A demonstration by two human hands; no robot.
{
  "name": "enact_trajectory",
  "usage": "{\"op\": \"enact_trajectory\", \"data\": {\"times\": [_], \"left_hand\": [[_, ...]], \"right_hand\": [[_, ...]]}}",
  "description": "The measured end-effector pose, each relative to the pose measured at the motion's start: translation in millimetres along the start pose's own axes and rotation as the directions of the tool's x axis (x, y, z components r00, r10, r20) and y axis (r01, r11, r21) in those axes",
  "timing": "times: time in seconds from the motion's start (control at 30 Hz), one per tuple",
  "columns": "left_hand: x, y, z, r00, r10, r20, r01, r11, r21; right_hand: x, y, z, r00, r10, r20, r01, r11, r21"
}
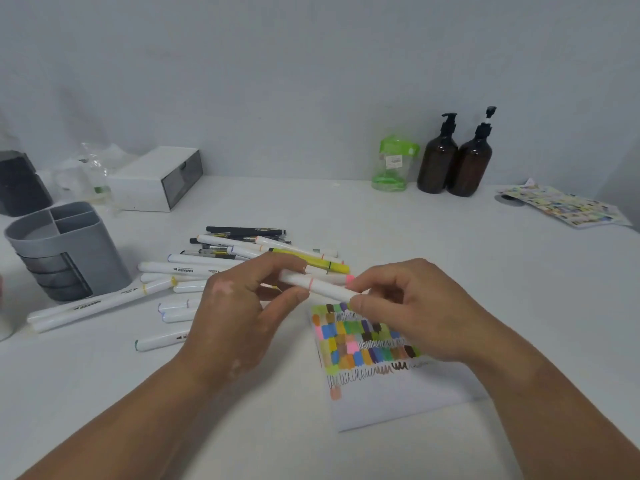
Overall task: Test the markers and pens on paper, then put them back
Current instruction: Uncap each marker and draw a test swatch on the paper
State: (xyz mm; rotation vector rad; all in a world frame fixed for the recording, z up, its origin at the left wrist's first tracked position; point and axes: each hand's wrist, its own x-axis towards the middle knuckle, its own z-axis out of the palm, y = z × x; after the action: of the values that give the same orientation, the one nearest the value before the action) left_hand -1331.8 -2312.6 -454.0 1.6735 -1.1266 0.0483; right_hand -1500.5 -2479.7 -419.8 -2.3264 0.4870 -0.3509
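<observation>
Above paper (388, 396) near table's front edge: left hand (239, 313) and right hand (398, 306) both pinching white marker (325, 287), pink-banded. Paper carrying many swatches. Marker pile (242, 258) lying mid-table; grey holder (65, 251) at left edge looking unfilled, so returning seems undone.

Level: bright and even; a cool blue-white cast lies over the matte white table top (450, 258) and the plain pale wall (311, 64).
Source: out of view; light arrives diffuse from above.
Shadows: faint and soft-edged; weak patches beside the grey plastic compartment pen holder (69, 258) at 9 o'clock and beneath the bare forearms (131, 420) at 6 o'clock.
Glare: small highlights on the two brown glass pump bottles (437, 161) at 1 o'clock.
Blur: motion smear at centre on the right hand (405, 313) and the white marker with a pink band (325, 286) it pinches.
Focus: soft overall; barrel print barely legible.
Distortion: wide-angle stretch; forearms broaden toward 5 and 7 o'clock.
</observation>
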Motion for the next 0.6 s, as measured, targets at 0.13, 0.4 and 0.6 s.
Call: {"op": "enact_trajectory", "data": {"times": [0.13,0.4,0.6], "left_hand": [[1.2,-4.2,-3.9,0.998,-0.058,-0.040,0.060,0.996,0.065],[-5.5,-5.5,-5.6,0.990,-0.112,0.090,0.103,0.989,0.102],[-10.4,-3.7,0.1,0.967,-0.099,0.233,0.086,0.994,0.067]], "right_hand": [[3.2,32.7,-37.8,0.913,0.147,-0.380,-0.180,0.982,-0.051],[1.6,91.8,-38.9,0.643,0.489,-0.589,-0.631,0.774,-0.046],[14.3,54.8,-23.4,0.753,0.153,-0.639,-0.448,0.831,-0.330]]}}
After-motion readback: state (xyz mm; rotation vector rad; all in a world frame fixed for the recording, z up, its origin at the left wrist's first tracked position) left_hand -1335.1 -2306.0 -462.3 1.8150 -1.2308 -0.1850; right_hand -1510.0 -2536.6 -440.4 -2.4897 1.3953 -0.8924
